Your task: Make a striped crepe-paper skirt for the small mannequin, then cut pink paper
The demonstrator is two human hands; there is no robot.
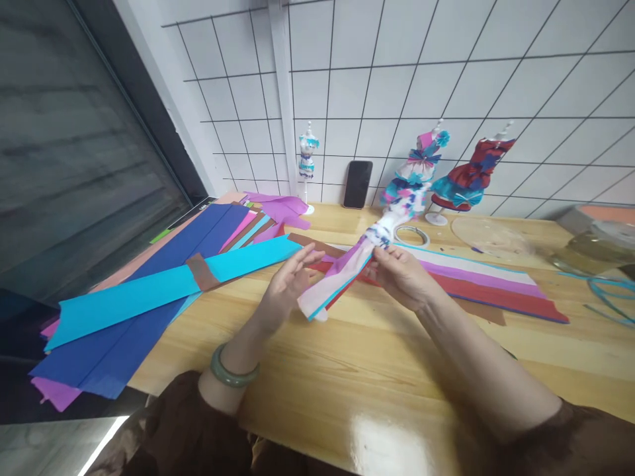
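A bundle of layered paper strips (337,277), pale pink, purple, blue and red, hangs over the middle of the wooden table. Its upper end is gathered below a patterned white, blue and pink piece (380,231). My right hand (399,274) pinches the bundle's edge near that gathered part. Just left of the bundle is my left hand (292,281), its fingers apart, with nothing visibly held. Behind the hands, a small mannequin in a pink, white and blue paper dress (414,172) leans beside one in a red and blue dress (476,175).
Blue and turquoise paper strips (133,287) lie at the left. More strips (491,287) lie at the right. A phone (358,185) leans on the tiled wall near a small mannequin (307,158). A tape roll (411,237) and a clear container (585,248) stand farther back.
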